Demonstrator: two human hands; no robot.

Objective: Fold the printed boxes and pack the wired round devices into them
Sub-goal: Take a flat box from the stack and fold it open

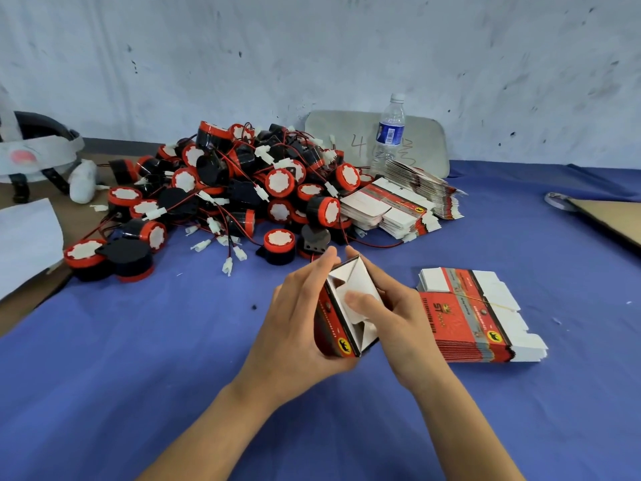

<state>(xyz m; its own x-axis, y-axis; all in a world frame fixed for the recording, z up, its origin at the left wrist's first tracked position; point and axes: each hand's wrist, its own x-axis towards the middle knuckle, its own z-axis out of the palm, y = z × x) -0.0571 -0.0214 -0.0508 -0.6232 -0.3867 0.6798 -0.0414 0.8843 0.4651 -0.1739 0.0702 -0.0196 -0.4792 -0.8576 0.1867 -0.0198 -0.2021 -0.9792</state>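
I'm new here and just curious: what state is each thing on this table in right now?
box: half folded, end open
left hand: grips the box
right hand: grips the box, thumb on flap
near stack: flat, unfolded
far stacks: flat, unfolded
round devices: loose heap, unpacked
bottle: upright, capped

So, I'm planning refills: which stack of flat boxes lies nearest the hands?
The banded stack just right of the right hand; the other stacks lie farther back, by the device pile and water bottle.
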